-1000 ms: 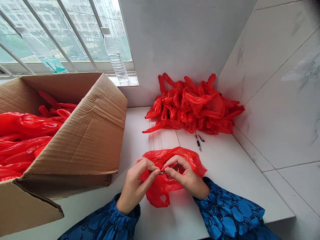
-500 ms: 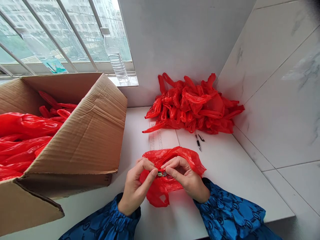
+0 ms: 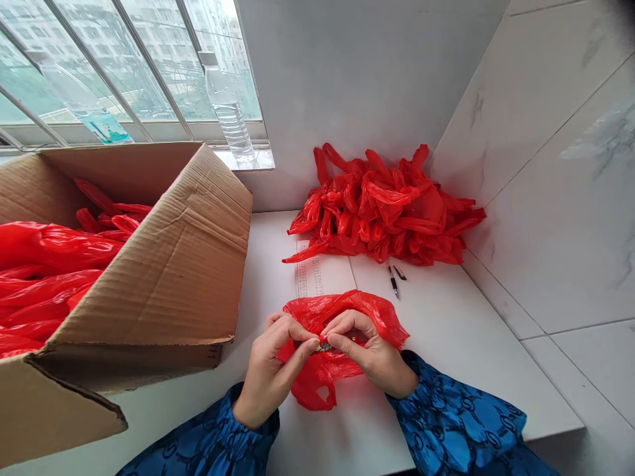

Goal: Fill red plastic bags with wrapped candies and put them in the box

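Note:
A red plastic bag [image 3: 322, 383] lies spread and crumpled on the white table, with one handle loop toward the front edge. Over its middle, my left hand [image 3: 275, 363] and my right hand [image 3: 370, 350] pinch with thumb and forefinger, their tips almost touching. Between the tips a small bit of red shows, apparently part of the bag. Just beneath the fingers is a small dark printed item [image 3: 325, 346], partly hidden by them.
A cardboard box [image 3: 198, 264] holding red bags [image 3: 54, 248] stands at the left. Behind lie a pile of red bags [image 3: 387, 205], a printed sheet [image 3: 325, 277] and a black pen [image 3: 393, 283]. Bottles [image 3: 228, 112] stand by the window.
My left hand's fingertips have moved slightly right, closer to my right hand's, and cover more of the dark printed item. The bag lies as before.

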